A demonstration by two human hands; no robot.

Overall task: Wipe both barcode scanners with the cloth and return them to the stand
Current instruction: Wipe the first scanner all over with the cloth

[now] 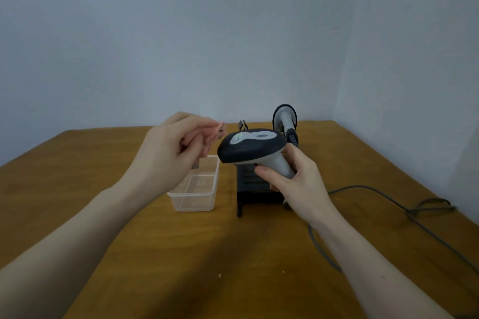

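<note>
Scanner (250,146) gripped by right hand (293,181); left hand (171,150) fingers pinch cloth (216,132), mostly hidden, blurred.

The left hand (176,149) is motion-blurred and hides most of the cloth (195,165), the held scanner (252,149) and right hand (290,179) cover much of the black stand (256,194), and the cable (414,212) runs off the right edge.
</note>
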